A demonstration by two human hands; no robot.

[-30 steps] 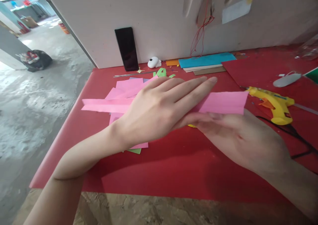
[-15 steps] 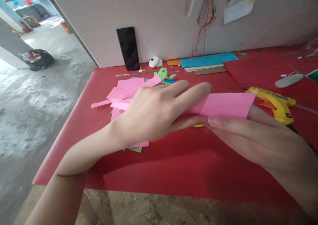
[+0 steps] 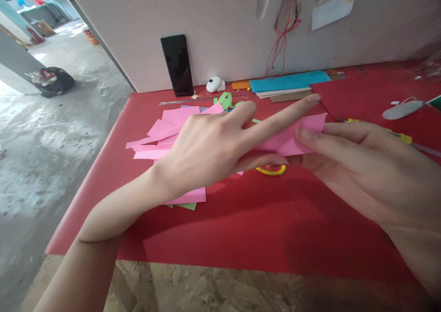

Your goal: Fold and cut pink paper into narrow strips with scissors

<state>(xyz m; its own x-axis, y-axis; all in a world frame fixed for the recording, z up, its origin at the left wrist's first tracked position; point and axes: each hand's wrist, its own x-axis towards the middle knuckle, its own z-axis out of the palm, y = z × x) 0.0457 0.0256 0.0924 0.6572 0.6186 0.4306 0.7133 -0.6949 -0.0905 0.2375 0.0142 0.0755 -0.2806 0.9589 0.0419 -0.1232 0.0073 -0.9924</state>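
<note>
A pink paper strip (image 3: pixel 287 139) is held above the red table between my hands. My left hand (image 3: pixel 213 144) lies across it, thumb below and index finger stretched out along the upper side. Part of the strip is hidden under that palm, and a pink end juts out by the wrist. My right hand (image 3: pixel 365 160) pinches the right end between thumb and fingers. Under the left hand lies a pile of pink paper (image 3: pixel 179 116), with green and purple pieces showing at its edges. A yellow ring-shaped handle (image 3: pixel 272 171) shows just below the strip.
Behind my right hand is a partly hidden yellow glue gun (image 3: pixel 401 136). A black phone (image 3: pixel 177 66) leans on the wall beside a white earbud case (image 3: pixel 215 84). Blue paper (image 3: pixel 289 82) and green strips (image 3: pixel 223 100) lie at the back. The red table's (image 3: pixel 241 229) left edge borders the floor.
My right hand has shifted left along the pink strip, and less of it shows on the right. My left index finger has straightened. More of the yellow handle shows; the glue gun is more covered.
</note>
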